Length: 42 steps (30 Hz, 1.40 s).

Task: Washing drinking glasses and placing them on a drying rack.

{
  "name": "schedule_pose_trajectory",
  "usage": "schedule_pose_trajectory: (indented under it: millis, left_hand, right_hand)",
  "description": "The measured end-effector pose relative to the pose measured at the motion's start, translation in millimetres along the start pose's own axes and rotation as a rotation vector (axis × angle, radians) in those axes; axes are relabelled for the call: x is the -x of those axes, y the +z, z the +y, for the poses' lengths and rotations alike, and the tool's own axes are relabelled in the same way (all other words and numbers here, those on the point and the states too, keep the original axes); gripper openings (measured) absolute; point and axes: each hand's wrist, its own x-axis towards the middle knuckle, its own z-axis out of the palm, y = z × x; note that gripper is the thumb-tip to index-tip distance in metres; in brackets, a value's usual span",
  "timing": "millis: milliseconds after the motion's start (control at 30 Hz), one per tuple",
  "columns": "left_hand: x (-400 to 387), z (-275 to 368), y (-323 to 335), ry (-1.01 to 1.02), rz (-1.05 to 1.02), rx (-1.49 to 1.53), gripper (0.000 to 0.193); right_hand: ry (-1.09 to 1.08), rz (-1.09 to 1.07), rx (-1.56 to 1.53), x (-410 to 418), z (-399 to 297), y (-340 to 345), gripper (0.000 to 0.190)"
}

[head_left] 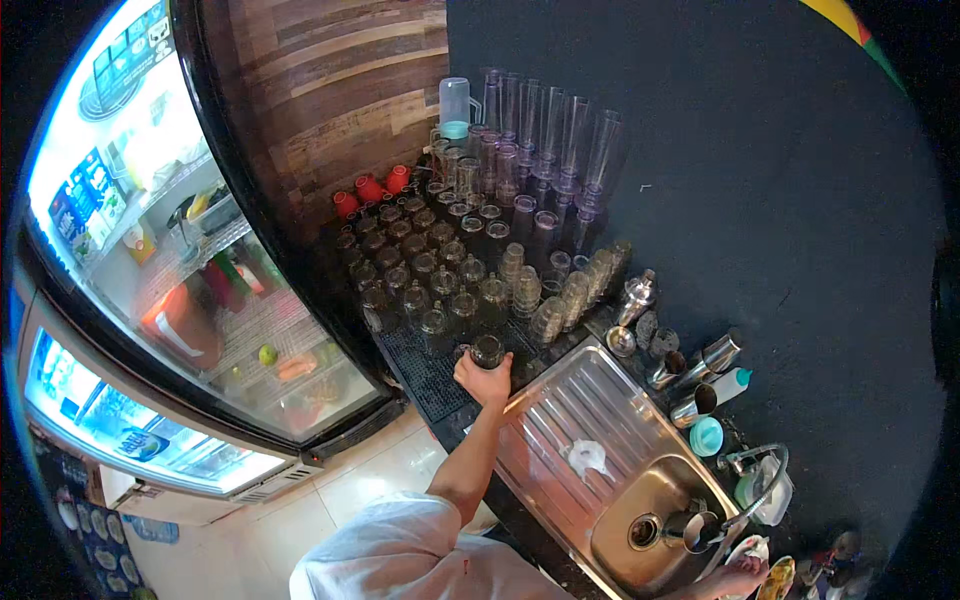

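Note:
My left hand (484,381) grips a dark-looking glass mug (488,352) at the edge of a black perforated mat (427,379). Rows of similar glass mugs (444,282) stand just beyond it. At the bottom right, my right hand (739,577) is at a white dish (748,549) beside the sink; its fingers are blurred, and whether it holds anything cannot be told. Between my hands lies the steel sink (651,491) with its ribbed drainboard (559,420). A crumpled white item (587,456) rests on the drainboard, and a metal cup (691,531) lies in the basin.
Stacked glasses (574,300) and tall clear tumblers (551,127) line the dark wall. Metal shakers (637,296), a turquoise-lidded container (706,436) and a flexible faucet (776,480) stand behind the sink. A lit glass-door fridge (255,300) is at left, above a tiled floor (360,480).

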Motion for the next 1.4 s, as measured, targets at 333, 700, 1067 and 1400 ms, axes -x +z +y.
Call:
schedule_pose_trajectory:
  millis: [333,700,1067,1400]
  left_hand:
    - [-37,-40,-85,-0.078,-0.252,0.216,0.063]
    - [-163,-98,-105,-0.029,-0.326,0.349,0.057]
    - [-198,-93,-77,-0.063,-0.412,0.469,0.073]
    - [-179,-99,-67,-0.030,-0.098,0.221,0.065]
  right_hand:
    - [-0.024,-0.317,0.004,-18,3,31,0.024]
    - [-0.023,-0.359,0.006,63,-43,67,0.020]
    - [-0.124,-0.265,0.038,113,-66,56,0.018]
    - [-0.135,-0.243,0.047,129,-49,56,0.016]
